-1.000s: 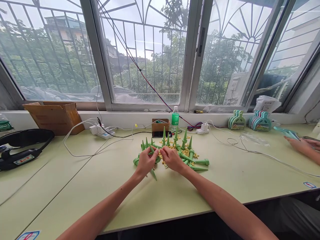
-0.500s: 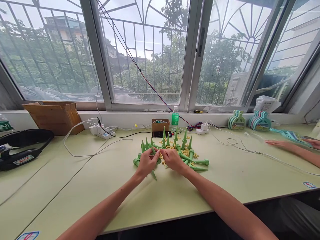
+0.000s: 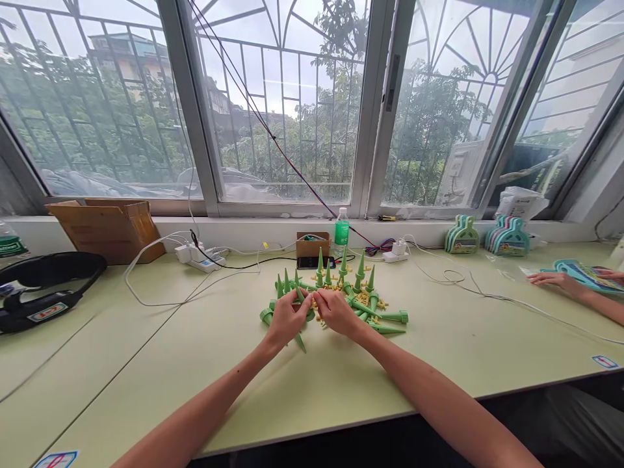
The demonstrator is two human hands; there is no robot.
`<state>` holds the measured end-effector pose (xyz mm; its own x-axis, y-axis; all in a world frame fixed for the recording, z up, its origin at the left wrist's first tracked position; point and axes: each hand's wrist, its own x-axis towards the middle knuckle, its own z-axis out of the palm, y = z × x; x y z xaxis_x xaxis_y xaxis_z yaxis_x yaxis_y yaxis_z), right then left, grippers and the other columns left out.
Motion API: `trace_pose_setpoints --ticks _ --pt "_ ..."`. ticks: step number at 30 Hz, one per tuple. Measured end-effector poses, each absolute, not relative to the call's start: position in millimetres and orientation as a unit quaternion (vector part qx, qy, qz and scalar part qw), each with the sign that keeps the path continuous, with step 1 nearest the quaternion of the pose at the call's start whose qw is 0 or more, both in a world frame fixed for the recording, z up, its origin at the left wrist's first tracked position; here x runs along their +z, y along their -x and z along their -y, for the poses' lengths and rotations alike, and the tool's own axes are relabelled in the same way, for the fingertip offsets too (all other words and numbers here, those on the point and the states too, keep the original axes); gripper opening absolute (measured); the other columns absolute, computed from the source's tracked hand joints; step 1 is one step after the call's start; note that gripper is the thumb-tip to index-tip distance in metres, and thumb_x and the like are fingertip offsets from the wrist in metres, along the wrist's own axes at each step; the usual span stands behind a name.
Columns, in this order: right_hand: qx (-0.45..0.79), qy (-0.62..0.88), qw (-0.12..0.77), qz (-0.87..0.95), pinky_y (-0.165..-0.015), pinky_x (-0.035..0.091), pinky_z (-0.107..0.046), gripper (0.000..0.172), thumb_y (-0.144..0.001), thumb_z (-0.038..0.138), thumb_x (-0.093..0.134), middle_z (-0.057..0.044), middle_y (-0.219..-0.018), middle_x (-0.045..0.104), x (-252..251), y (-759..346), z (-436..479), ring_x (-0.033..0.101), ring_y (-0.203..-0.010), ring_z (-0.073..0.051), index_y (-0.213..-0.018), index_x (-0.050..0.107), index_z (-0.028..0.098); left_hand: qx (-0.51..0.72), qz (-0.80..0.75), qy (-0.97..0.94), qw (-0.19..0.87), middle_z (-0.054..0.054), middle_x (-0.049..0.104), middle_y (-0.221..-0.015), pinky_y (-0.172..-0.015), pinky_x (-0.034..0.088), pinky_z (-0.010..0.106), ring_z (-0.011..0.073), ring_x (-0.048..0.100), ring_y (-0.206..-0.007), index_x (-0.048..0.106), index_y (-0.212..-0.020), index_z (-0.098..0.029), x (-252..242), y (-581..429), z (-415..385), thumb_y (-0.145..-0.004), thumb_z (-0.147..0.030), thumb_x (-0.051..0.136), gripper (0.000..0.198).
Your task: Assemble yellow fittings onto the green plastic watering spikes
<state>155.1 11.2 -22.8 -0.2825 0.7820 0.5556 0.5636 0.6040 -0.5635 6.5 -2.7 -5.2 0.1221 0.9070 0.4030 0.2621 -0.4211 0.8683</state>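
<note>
Right in front of the green bottle [image 3: 342,234], a bit nearer to you, your left hand [image 3: 285,320] is closed round one green spike [image 3: 301,340]. Its point sticks out below the fist toward you, which leaves the fat end up by your fingertips. Your right hand [image 3: 337,313] is pinched narrow against it, thumb and forefinger meeting the left's. Looks like there's a small yellow piece in there, but it's too tiny to be sure. Both hands sit low over the table [image 3: 195,364], I'd guess for steadiness on fiddly stuff.

Between your knuckles and the bottle is the heap of spikes [image 3: 385,317]. Some lie flat and a row stands tips-up, with yellow bits [image 3: 363,297] scattered among them, all in easy reach. Just left of the bottle sit a little cardboard box [image 3: 312,245] and a phone [image 3: 315,262]. Far right of the bottle, another person's hand [image 3: 553,279] rests by a teal card [image 3: 582,273].
</note>
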Motion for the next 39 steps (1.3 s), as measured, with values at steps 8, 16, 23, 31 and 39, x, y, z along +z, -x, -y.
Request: trace_pose_setpoints --ticks 8,16,23,31,39 --pt "0.129 0.442 0.405 0.790 -0.054 0.026 -0.023 0.047 -0.099 0.043 0.024 0.001 -0.055 0.045 -20.3 -155.6 -10.7 0.037 -0.051 -0.010 -0.062 0.040 0.019 0.493 -0.430 -0.687 0.316 -0.001 0.056 -0.061 -0.041 0.035 0.018 0.0075 0.046 -0.044 0.058 -0.075 -0.015 -2.2 -8.5 6.1 -0.079 -0.042 0.056 0.027" --pt "0.164 0.414 0.442 0.779 -0.055 0.029 -0.021 0.030 -0.098 0.037 0.032 0.002 -0.060 0.052 -18.8 -154.5 -7.7 0.045 -0.052 -0.010 -0.076 0.044 0.020 0.506 -0.455 -0.663 0.313 -0.004 0.049 -0.053 -0.040 0.035 0.019 0.0073 0.044 -0.039 0.055 -0.073 -0.016 -1.9 -5.0 2.7 -0.080 -0.042 0.056 0.026" --pt "0.144 0.420 0.438 0.782 -0.053 0.026 -0.022 0.033 -0.096 0.034 0.034 0.003 -0.056 0.047 -22.7 -155.0 -11.7 0.039 -0.050 -0.010 -0.068 0.038 0.020 0.506 -0.452 -0.671 0.301 -0.003 0.050 -0.055 -0.040 0.034 0.018 0.0075 0.045 -0.042 0.056 -0.074 -0.016 -3.2 -6.0 3.6 -0.080 -0.044 0.056 0.028" --pt "0.132 0.436 0.420 0.785 -0.052 0.022 -0.024 0.046 -0.098 0.042 0.028 0.002 -0.053 0.042 -23.3 -155.8 -14.0 0.034 -0.049 -0.010 -0.059 0.036 0.018 0.487 -0.439 -0.706 0.268 -0.004 0.048 -0.053 -0.038 0.029 0.017 0.0061 0.040 -0.040 0.058 -0.078 -0.015 -5.8 -7.2 5.8 -0.082 -0.042 0.054 0.028" --pt "0.156 0.427 0.462 0.761 -0.053 0.028 -0.022 0.034 -0.097 0.039 0.032 0.003 -0.057 0.048 -18.2 -155.4 -8.4 0.042 -0.050 -0.010 -0.071 0.041 0.020 0.515 -0.447 -0.659 0.317 -0.006 0.046 -0.048 -0.036 0.034 0.018 0.0067 0.043 -0.035 0.054 -0.073 -0.017 -1.4 -5.5 1.3 -0.080 -0.042 0.057 0.026"
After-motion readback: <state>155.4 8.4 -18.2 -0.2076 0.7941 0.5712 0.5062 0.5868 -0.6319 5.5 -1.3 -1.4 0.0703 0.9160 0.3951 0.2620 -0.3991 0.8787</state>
